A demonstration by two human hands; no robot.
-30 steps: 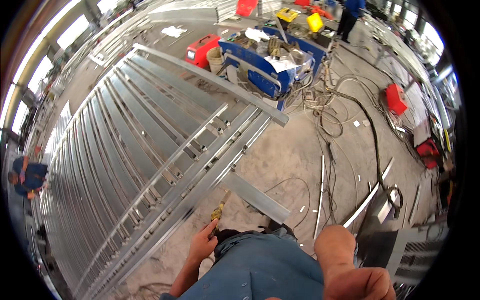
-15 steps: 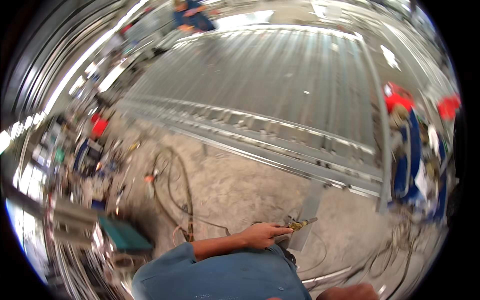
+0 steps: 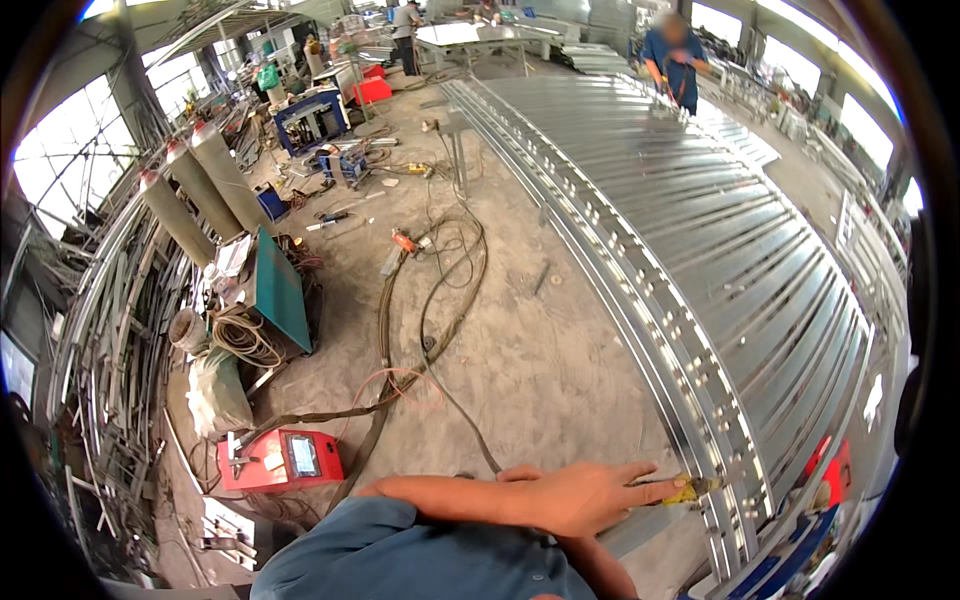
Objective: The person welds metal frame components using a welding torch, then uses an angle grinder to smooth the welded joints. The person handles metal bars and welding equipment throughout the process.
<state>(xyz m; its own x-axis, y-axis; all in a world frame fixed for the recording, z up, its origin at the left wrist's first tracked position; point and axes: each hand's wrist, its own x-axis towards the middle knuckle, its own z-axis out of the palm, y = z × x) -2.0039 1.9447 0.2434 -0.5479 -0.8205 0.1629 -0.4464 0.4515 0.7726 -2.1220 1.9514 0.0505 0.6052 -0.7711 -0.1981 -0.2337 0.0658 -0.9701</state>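
My left hand reaches across my body to the right, back of the hand up. Its fingers are round a small yellow tool with a metallic tip, which is over the near edge of a long ribbed metal panel. Under my left wrist, fingertips of my right hand show, curled, where a dark hose runs up to them. The rest of that hand is hidden behind the left one, its forearm rising from below. What it holds cannot be made out.
A red machine with a screen stands at the lower left, near a teal cabinet and gas cylinders. Hoses and cables loop over the floor. Metal lengths crowd the left. Another person stands behind the panel.
My view has swung left, bringing the cylinders and red machine into sight. The left hand and yellow tool now appear farther right, over the panel's edge. My right hand has come under the left wrist.
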